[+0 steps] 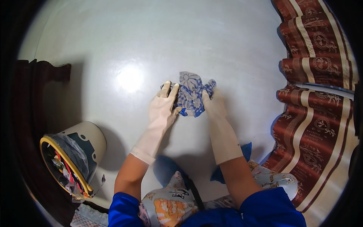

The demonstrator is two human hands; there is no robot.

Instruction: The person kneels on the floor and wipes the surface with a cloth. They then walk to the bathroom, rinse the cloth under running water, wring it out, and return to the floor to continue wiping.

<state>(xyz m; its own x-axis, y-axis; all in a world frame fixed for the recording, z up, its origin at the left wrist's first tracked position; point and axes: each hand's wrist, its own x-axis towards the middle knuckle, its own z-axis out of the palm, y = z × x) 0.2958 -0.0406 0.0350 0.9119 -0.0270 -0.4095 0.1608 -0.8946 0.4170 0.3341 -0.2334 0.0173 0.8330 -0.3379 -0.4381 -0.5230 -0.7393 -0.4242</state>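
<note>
A crumpled, patterned blue and grey cloth (191, 95) lies bunched on the pale, glossy floor (158, 37), between my hands. Both hands wear cream rubber gloves with long cuffs. On the cloth's left side, my left hand (167, 103) grips its edge, fingers pointing forward and thumb at the near corner. My right hand (214, 100) holds the bunched right end, with the thumb against the cloth; its other fingers are partly blurred and hidden.
At the left stands a bin (90, 139) with a yellow rim, a dark liner and rubbish inside. Dark wooden furniture (37, 85) is behind it. A red-brown patterned curtain (306, 113) hangs at the right. My knees and blue footwear (167, 168) are close below.
</note>
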